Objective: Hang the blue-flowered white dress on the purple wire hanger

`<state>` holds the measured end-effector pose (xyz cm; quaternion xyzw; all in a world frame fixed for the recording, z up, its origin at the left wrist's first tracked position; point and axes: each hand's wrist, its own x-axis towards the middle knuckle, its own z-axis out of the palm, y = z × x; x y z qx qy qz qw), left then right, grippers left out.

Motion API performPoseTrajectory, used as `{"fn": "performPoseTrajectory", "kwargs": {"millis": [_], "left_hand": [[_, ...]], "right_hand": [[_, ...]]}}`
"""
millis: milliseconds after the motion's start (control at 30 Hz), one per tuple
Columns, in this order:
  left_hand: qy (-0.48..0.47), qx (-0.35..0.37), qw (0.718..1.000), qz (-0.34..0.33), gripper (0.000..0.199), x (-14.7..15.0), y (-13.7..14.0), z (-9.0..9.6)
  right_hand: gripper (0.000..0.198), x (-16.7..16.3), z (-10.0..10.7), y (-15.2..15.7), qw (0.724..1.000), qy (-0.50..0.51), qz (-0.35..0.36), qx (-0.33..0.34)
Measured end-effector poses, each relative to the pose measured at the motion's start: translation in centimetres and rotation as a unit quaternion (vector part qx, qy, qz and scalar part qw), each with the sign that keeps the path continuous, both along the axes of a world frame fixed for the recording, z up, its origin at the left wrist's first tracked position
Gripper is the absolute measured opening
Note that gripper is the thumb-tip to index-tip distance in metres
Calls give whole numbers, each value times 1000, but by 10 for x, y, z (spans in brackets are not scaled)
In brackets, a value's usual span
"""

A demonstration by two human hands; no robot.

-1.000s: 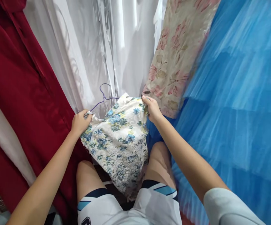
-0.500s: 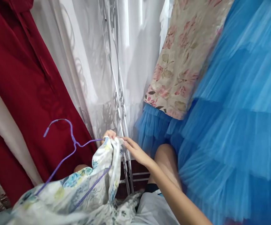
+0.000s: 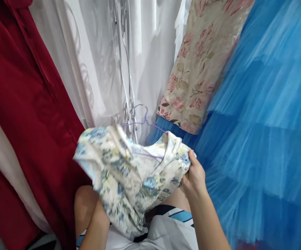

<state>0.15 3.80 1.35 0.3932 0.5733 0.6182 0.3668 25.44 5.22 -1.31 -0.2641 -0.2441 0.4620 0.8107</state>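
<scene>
A white blouse with blue and yellow flowers (image 3: pixel 124 173) hangs in front of my knees, its neckline facing up. Inside it sits a purple wire hanger (image 3: pixel 145 119), whose hook and upper arms rise out of the neck opening. At the blouse's right shoulder, my right hand (image 3: pixel 195 175) is closed on the fabric with the thumb on top. My left forearm runs up under the blouse's left side, and cloth covers the left hand, so its fingers are hidden.
Dark red fabric (image 3: pixel 35 139) hangs at left. Behind the blouse are white curtains (image 3: pixel 150 69) and a metal scrollwork stand (image 3: pixel 125 62). A beige floral garment (image 3: pixel 192 76) and a blue tiered tulle skirt (image 3: pixel 257 146) hang at right.
The blouse and hanger have swung from the lower left to the centre, with the neckline turned upward. My right hand has moved right onto the shoulder; my left hand has gone behind the cloth.
</scene>
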Motion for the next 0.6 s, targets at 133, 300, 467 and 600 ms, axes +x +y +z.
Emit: {"fn": "performPoseTrajectory", "kwargs": {"millis": [133,300,467,600], "left_hand": [[-128,86,987,-48,69,-22,-11,-33],[-186,148,971,-22,48,-37,-3,-64],[-171,90,981,10,39,-38,-3,-99],[-164,56,985,28,30,-33,-13,-121]], "right_hand": [[28,2,30,27,996,8,-73,53],[30,-13,66,53,997,-50,-14,59],[34,0,63,42,994,-101,-3,49],[34,-6,34,9,974,-188,-124,35]]}}
